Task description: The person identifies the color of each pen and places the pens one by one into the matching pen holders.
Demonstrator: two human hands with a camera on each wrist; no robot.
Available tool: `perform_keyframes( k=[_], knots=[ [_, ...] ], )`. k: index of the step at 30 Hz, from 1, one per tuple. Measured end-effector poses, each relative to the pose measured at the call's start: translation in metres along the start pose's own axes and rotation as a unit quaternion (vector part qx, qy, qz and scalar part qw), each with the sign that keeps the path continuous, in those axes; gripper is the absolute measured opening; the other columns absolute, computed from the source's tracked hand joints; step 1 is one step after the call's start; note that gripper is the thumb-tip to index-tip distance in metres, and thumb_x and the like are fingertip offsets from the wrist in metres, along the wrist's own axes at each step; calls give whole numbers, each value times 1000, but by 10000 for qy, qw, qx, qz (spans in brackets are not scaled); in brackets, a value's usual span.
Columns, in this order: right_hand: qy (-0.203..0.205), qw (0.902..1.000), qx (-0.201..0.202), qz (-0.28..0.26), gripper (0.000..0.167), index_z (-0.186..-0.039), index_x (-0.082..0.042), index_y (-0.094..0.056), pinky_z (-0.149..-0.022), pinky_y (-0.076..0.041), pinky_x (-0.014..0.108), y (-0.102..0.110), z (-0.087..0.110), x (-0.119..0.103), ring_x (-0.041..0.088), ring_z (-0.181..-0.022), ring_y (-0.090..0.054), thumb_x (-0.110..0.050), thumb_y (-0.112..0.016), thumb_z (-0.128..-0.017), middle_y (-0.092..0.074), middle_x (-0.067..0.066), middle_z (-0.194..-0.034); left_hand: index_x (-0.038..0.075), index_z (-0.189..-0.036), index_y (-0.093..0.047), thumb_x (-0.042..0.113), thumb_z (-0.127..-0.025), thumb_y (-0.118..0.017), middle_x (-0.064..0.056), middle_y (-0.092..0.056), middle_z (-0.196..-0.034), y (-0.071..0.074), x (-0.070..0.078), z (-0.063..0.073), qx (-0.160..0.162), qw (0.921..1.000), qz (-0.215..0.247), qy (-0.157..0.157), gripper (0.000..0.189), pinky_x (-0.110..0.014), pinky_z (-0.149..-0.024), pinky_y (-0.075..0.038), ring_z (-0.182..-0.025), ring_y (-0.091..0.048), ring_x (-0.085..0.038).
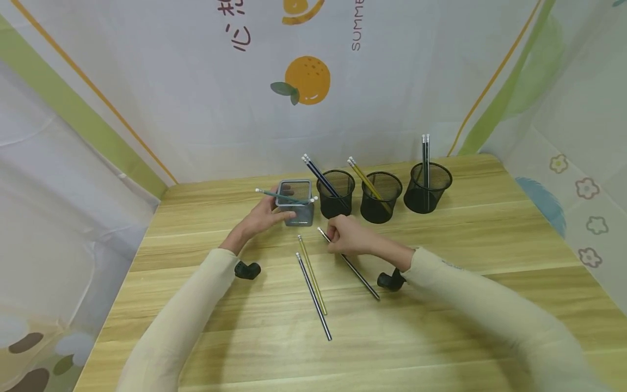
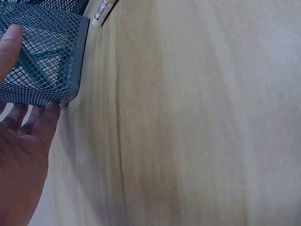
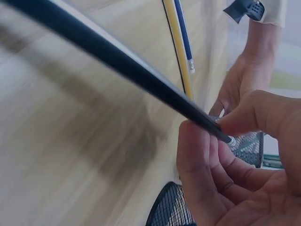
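Observation:
My left hand (image 1: pixel 264 216) holds a grey square mesh pen holder (image 1: pixel 300 215), thumb across its front and fingers around the far side. Green pencils (image 1: pixel 279 196) lean in that holder, their white eraser ends sticking out past the rim to both sides. In the right wrist view, my right hand (image 3: pixel 244 160) pinches a black pencil (image 3: pixel 141 70) between thumb and fingers close to its eraser end. That pencil slants above the table, its other end toward the front. To its left lie a yellow pencil (image 1: pixel 312 275) and a dark blue pencil (image 1: pixel 313 296), side by side.
Three round black mesh holders line the back: one with dark blue pencils (image 1: pixel 313 167), one with yellow pencils (image 1: pixel 360 173), one with black pencils (image 1: pixel 425 158). A patterned curtain (image 1: pixel 235 120) hangs behind the wooden table (image 1: pixel 441 337).

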State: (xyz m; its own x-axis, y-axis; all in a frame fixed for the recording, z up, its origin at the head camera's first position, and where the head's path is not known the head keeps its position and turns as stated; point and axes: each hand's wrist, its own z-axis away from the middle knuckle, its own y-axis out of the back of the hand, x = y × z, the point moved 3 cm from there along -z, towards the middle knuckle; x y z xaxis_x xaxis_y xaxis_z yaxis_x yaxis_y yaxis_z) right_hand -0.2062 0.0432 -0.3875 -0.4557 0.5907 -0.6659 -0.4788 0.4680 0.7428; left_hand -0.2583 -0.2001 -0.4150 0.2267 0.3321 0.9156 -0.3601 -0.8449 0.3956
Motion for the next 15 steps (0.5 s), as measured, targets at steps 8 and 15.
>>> perform_keyframes(
  k=[8, 15],
  knots=[
    [-20, 9996, 283, -47, 9, -88, -4, -65, -61, -48, 28, 17, 13, 9, 14, -66, -56, -3, -66, -79, -61, 1, -75, 1, -157, -28, 3, -97, -69, -23, -38, -154, 1, -2, 1, -5, 10000, -11, 36, 73, -57, -118, -20, -144, -32, -42],
    [149, 9976, 478, -478, 9, -92, -5, -64, -65, -49, 30, 34, 22, 24, 16, -71, -57, -4, -64, -83, -63, 2, -80, 0, -157, -27, 3, -97, -70, -23, -37, -154, 1, -1, 1, -28, 10000, 45, -4, 73, -57, -118, -19, -143, -32, -42]
  ],
)
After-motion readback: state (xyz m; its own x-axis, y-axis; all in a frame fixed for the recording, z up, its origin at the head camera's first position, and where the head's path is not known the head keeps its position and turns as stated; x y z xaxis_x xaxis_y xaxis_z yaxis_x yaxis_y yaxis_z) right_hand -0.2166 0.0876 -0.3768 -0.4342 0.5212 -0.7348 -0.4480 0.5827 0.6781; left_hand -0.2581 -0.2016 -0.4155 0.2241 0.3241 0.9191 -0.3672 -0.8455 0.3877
